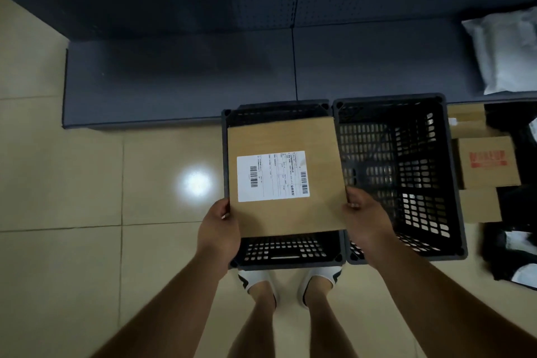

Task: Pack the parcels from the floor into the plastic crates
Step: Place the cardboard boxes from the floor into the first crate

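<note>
Left hand [220, 229] and right hand [364, 218] grip opposite near corners of a labelled cardboard parcel [286, 177], held flat over the left crate [290, 253]. Right crate [406, 177] shows bare mesh. Further parcels [488, 163] lie on the floor beside it.

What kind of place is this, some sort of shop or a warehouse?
Probably a parcel depot or stockroom. Dark metal shelving with a pegboard back lines the wall, two black plastic crates stand on the tiled floor, and both hands hold a cardboard parcel bearing a barcode shipping label.
</note>
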Tool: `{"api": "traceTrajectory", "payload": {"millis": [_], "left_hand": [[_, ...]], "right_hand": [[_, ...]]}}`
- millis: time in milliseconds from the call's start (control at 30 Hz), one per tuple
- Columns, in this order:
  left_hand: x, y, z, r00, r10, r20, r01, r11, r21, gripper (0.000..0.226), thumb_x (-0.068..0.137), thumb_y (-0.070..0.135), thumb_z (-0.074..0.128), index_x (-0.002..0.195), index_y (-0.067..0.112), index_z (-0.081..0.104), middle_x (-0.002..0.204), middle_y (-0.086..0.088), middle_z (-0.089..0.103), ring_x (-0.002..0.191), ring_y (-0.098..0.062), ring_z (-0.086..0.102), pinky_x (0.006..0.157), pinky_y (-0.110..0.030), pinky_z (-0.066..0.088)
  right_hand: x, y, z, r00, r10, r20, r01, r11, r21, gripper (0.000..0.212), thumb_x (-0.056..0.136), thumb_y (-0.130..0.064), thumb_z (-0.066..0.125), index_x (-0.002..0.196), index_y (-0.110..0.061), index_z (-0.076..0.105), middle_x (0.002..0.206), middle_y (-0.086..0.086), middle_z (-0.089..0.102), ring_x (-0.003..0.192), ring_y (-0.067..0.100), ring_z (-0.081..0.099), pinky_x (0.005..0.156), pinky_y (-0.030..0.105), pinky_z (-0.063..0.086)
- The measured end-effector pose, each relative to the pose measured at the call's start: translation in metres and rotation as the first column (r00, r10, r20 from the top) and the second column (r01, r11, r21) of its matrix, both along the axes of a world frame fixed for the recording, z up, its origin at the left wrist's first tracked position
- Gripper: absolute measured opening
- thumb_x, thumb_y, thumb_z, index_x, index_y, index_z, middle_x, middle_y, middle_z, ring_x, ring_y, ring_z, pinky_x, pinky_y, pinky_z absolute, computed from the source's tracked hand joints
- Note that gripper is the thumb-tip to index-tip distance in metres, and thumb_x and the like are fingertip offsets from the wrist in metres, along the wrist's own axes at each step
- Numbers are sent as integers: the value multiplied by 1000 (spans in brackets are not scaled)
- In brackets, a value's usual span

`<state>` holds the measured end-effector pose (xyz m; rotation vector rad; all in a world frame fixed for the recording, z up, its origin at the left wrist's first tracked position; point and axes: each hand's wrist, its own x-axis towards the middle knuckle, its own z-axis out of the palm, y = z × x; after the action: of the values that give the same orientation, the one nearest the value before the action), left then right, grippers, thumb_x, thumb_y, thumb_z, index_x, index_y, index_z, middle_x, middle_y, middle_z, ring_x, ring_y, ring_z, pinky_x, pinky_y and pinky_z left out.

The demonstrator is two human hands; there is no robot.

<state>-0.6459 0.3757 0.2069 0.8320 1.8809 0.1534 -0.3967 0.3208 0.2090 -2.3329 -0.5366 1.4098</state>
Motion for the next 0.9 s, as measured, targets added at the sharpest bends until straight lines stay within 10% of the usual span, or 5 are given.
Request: {"api": "traceTrajectory", "payload": {"millis": [267,533,767,900], "left_hand": [[15,2,-100,963,-116,-243,116,993,-16,32,103,22,38,117,29,67,95,7,69,76,-18,61,59,-26,44],[37,12,-168,971,-108,-214,97,993,-61,41,99,37,32,133,26,53,113,-7,69,82,-26,67,59,-31,54],[47,38,-214,978,-98,-186,94,995,-35,36,105,33,35,137,22,49,115,-3,62,77,-15,58,53,-26,38],[45,55,-247,949,-145,-281,126,988,-85,42,106,17,35,147,10,41,153,-15,37,132,-32,43,102,-42,45]], "right_hand": [[4,20,-96,995,97,37,-94,993,-73,46,98,-24,44,138,-42,56,120,-5,67,79,14,67,49,22,47],[5,32,-161,998,47,-30,-50,993,-111,38,96,-27,47,130,-38,61,97,-11,68,80,15,64,74,32,56],[7,56,-209,993,-7,-116,-7,993,-116,42,100,-24,50,141,-31,53,96,-13,62,76,7,56,57,22,44],[3,70,-240,991,5,-136,-22,992,-122,54,98,-26,53,151,-29,41,107,-10,61,81,5,54,58,23,40]]}}
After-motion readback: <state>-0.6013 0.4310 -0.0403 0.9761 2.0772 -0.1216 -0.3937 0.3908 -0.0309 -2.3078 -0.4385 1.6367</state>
